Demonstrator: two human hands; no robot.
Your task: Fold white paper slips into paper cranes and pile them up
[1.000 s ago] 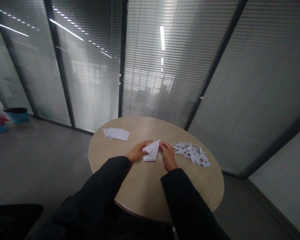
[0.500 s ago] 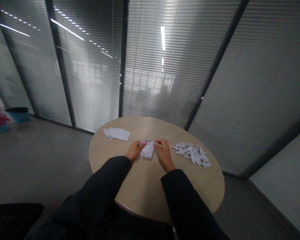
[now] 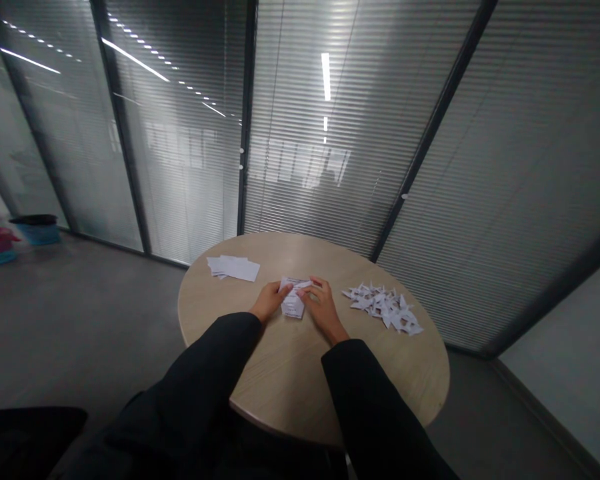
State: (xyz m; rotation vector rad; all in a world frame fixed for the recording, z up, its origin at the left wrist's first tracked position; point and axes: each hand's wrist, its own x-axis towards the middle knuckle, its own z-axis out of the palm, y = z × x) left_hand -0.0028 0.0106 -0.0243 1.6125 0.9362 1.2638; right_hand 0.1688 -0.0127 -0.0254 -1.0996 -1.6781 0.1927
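Observation:
A small folded sheet of white paper, printed with dark lines of text, is between my hands over the middle of the table. My left hand grips its left edge, thumb on top. My right hand is closed on its upper right part, with the thumb and a fingertip pressing on the paper. The fingers beneath the sheet are hidden. To the right of my right hand lies a heap of folded white paper pieces with pointed ends.
The round wooden table has a stack of flat white paper sheets at its back left. Glass partitions with blinds rise behind it. Blue bins stand on the floor far left, and a dark chair-like shape sits lower left.
My right thumb has moved left across the paper, over its upper part. The paper has shifted slightly. My left hand stays in place.

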